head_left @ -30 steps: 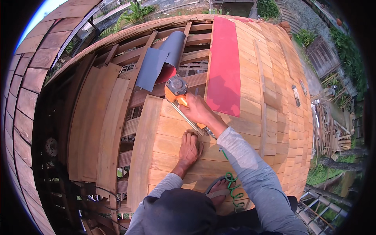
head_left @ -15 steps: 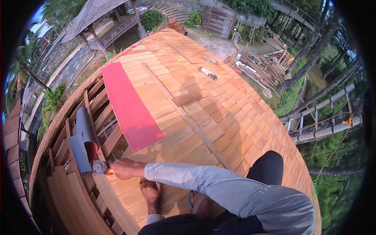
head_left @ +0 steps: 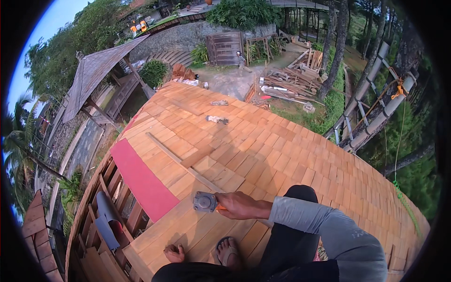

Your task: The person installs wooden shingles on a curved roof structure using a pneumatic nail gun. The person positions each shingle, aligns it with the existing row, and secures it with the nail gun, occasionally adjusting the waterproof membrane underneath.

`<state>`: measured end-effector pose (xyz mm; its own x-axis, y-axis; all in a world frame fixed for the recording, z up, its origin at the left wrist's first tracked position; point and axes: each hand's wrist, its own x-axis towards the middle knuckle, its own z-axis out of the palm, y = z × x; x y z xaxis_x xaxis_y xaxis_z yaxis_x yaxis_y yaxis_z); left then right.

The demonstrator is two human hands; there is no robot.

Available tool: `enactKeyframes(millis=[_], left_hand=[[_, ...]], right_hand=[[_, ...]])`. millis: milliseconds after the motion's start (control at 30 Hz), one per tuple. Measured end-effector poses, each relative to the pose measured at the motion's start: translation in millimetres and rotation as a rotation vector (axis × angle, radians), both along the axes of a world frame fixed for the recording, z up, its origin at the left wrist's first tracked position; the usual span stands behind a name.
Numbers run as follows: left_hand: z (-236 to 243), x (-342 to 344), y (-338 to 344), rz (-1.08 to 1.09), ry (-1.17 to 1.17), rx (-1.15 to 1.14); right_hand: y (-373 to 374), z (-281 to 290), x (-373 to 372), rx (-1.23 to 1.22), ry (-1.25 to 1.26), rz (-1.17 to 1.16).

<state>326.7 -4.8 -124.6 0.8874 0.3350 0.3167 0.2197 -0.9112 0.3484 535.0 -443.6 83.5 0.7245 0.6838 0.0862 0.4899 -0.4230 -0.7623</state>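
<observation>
My right hand point(head_left: 237, 206) is closed round the orange handle of a nail gun point(head_left: 205, 201). Its grey, squarish, bolted head is held above the wooden shingles point(head_left: 277, 162), just by a long thin batten point(head_left: 185, 162). Low in the picture, my left hand point(head_left: 174, 254) rests on the boards near the roof's open edge. Its fingers are curled, and whatever they may hold is hidden. A red sheet point(head_left: 143, 178) lies flat along the left of the shingles, ahead of both hands. My sandalled foot point(head_left: 228, 252) is planted between my hands.
Bare rafters point(head_left: 123, 195) with gaps run down the left, with a grey roll of sheet point(head_left: 107, 211) lying on them. Pale gloves point(head_left: 217, 119) lie farther up the slope. A ladder point(head_left: 371, 105) stands at the right edge beside a green rope point(head_left: 408, 207). Stacked timber point(head_left: 293, 80) sits on the ground.
My right hand has lifted the nail gun from the roof's left edge and carried it right and upward. The left hand stays low on the boards. My view has tilted up and shifted.
</observation>
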Motion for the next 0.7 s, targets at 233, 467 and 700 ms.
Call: enactKeyframes(millis=[233, 467, 700], left_hand=[[35.9, -36.4, -13.2, 0.296, 0.113, -0.032], [94.0, -123.5, -26.8, 0.522, 0.233, 0.126], [147.8, -215.1, -56.8, 0.755, 0.343, 0.196]], right_hand=[[-82.9, -17.2, -6.4, -0.045, 0.051, -0.217], [-76.0, -38.7, 12.1, 0.047, 0.041, -0.222], [-50.2, -53.4, 24.8, 0.071, 0.086, -0.094]])
